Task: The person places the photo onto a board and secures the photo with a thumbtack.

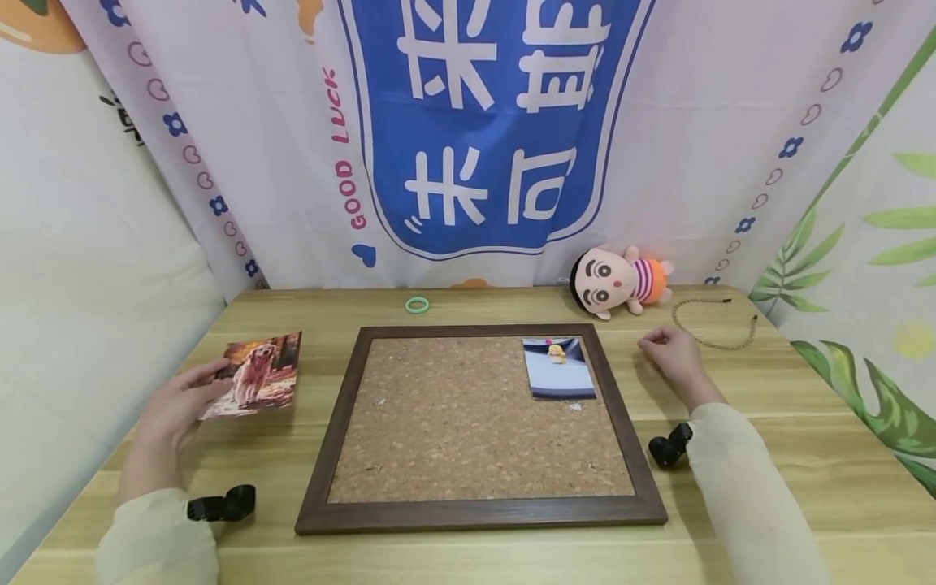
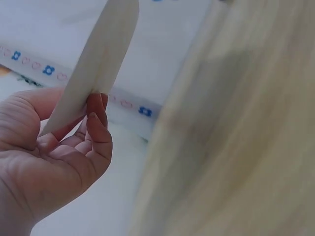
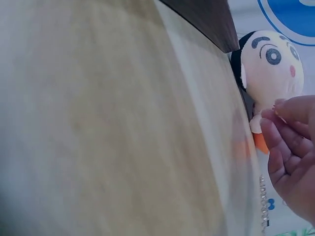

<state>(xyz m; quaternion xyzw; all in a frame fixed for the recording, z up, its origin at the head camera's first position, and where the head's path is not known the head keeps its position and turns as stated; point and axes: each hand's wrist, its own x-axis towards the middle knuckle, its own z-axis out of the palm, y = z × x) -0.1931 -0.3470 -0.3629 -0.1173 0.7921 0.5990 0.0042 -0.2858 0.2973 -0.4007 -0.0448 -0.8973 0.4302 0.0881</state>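
On the left, my left hand (image 1: 170, 414) pinches a photo print of a golden retriever (image 1: 263, 375) by its near left edge, above the table. From the left wrist, the print's pale back (image 2: 101, 64) shows between thumb and fingers. My right hand (image 1: 678, 364) is beside the framed corkboard's right edge, thumb and index fingertips together. A tiny pale thing (image 3: 274, 106) shows at those fingertips; I cannot tell its kind. The corkboard (image 1: 468, 439) lies flat, with a second photo (image 1: 560, 380) at its upper right and a pink dot at that photo's top edge.
Small clear bits (image 1: 576, 406) sit on the cork. Behind the board lie a green ring (image 1: 417, 305) and a plush doll (image 1: 621, 282) on its side. A beaded headband (image 1: 712, 347) rests at the far right. Printed cloth (image 1: 292, 162) hangs behind the wooden table (image 1: 804, 455).
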